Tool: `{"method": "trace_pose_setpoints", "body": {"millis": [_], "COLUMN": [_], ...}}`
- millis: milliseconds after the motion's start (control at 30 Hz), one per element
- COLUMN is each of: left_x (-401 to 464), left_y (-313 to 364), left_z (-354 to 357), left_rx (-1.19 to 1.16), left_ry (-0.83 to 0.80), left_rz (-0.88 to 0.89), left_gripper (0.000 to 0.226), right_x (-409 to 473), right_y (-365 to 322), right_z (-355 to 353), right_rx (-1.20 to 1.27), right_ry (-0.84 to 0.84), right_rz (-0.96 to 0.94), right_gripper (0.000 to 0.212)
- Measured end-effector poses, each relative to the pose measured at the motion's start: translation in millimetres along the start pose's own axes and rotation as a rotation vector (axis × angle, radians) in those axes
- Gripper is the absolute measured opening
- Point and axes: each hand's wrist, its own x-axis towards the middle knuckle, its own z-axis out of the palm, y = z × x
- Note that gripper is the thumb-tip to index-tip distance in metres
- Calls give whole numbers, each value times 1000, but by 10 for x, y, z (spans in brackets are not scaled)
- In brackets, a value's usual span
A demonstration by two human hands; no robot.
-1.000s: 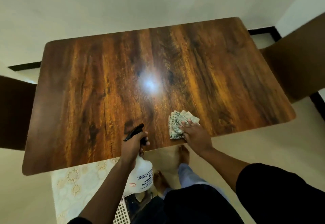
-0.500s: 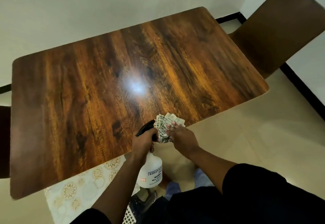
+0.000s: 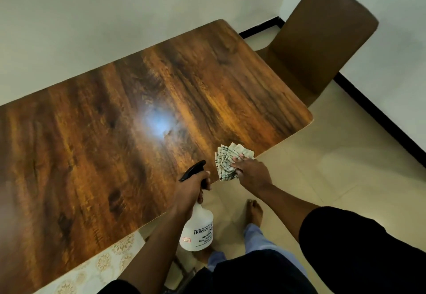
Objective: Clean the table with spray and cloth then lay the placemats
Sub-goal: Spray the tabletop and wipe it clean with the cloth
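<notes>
A patterned placemat (image 3: 101, 263) waits below the worktop (image 3: 129, 136), the left hand (image 3: 192, 186) grips the spray bottle (image 3: 198, 229) off the near edge, and the right hand (image 3: 251, 173) – fingers flat on the cloth (image 3: 228, 158) – has slid it rightward along that edge, so wiping continues.

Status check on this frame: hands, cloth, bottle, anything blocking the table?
Left hand grips spray bottle off the near table edge. Right hand presses folded cloth flat at that edge. Nothing else on the tabletop.
</notes>
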Motion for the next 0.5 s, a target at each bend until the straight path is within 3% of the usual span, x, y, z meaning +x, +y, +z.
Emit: {"method": "trace_pose_setpoints", "body": {"millis": [300, 500], "left_x": [231, 218], "left_y": [332, 415], "left_z": [974, 1152], "left_rx": [-3, -33], "left_ry": [0, 84], "left_rz": [-6, 36], "left_gripper": [25, 15], "right_x": [209, 359], "right_y": [906, 1220], "right_z": [-740, -1034], "right_rx": [-46, 78], "right_ry": [34, 118], "right_rz": [139, 227], "right_gripper": [40, 33]}}
